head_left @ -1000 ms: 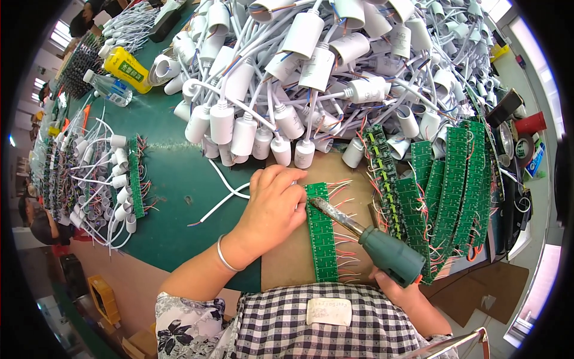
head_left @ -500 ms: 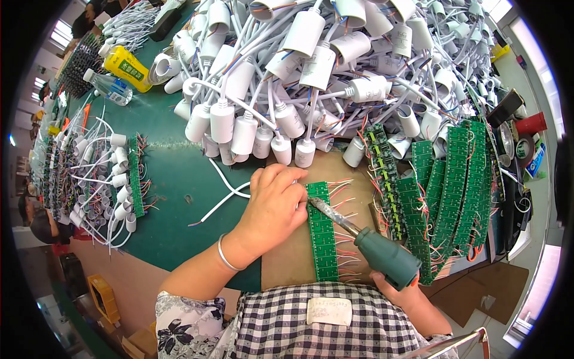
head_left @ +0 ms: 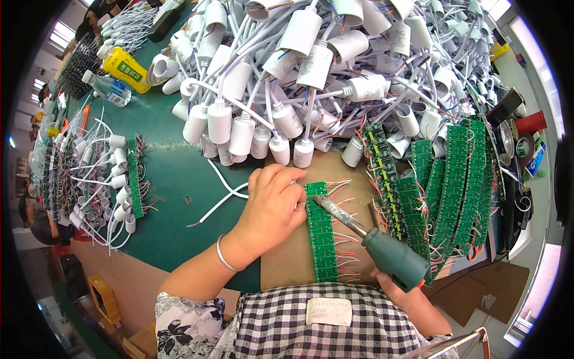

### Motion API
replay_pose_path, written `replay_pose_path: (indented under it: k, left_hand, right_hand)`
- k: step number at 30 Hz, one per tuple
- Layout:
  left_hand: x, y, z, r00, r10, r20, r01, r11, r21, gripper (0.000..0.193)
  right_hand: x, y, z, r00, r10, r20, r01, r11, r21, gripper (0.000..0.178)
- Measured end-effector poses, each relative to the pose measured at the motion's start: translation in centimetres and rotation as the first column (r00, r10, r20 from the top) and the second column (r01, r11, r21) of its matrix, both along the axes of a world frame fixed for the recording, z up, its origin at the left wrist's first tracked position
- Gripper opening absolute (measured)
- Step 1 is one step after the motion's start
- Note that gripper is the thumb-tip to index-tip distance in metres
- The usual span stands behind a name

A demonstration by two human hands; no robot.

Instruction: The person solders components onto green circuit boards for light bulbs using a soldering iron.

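My left hand (head_left: 274, 200) is closed round the end of a white cable (head_left: 222, 190) at the upper left edge of a long green circuit board strip (head_left: 323, 239). Its fingers hide most of what they pinch. From the lower right, my right hand (head_left: 391, 290) grips a soldering iron (head_left: 391, 258) by its thick green handle. The iron's tip points up and left over the top part of the strip, close to my left fingers; whether it touches the board I cannot tell. Thin red and white wires stick out along the strip's right side.
A brown work board (head_left: 287, 257) lies beneath the strip. White lamp holders (head_left: 302, 78) with cables are heaped at the far side. More circuit strips (head_left: 451, 185) stand at the right. On the left are wired lamp holders (head_left: 119, 179), a yellow bottle (head_left: 124, 69) and a clear bottle (head_left: 107, 88).
The soldering iron has shifted slightly right and down, its tip drawing away from my left fingertips. My left hand has barely moved.
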State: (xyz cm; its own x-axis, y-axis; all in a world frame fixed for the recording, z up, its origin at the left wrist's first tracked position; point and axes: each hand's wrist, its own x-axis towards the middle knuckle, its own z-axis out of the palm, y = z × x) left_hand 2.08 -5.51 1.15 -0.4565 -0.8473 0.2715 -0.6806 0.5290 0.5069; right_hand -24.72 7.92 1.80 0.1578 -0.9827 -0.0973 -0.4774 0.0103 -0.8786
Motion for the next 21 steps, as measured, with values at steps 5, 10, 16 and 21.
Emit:
replay_pose_path:
  k: [5, 10, 16, 21]
  left_hand:
    - [-0.1, 0.0, 0.0, 1.000, -0.011, -0.007, 0.011, 1.000, -0.016, 0.016]
    - [-0.1, -0.1, 0.1, 1.000, -0.008, -0.009, 0.008, 1.000, -0.018, 0.015]
    - [-0.1, -0.1, 0.1, 1.000, -0.007, -0.011, 0.007, 1.000, -0.012, 0.015]
    - [-0.2, -0.1, 0.1, 1.000, -0.009, -0.004, 0.009, 1.000, -0.008, 0.015]
  right_hand:
    - [0.0, 0.3, -0.2, 0.999, -0.038, 0.025, 0.036, 0.998, 0.056, 0.030]
    - [0.1, -0.5, 0.5, 0.998, 0.055, -0.033, -0.054, 0.998, 0.037, 0.026]
    - [0.0, 0.0, 0.2, 1.000, -0.001, 0.017, 0.000, 0.999, 0.036, 0.025]
    - [-0.3, 0.3, -0.2, 1.000, -0.003, 0.026, 0.001, 0.999, 0.053, 0.027]
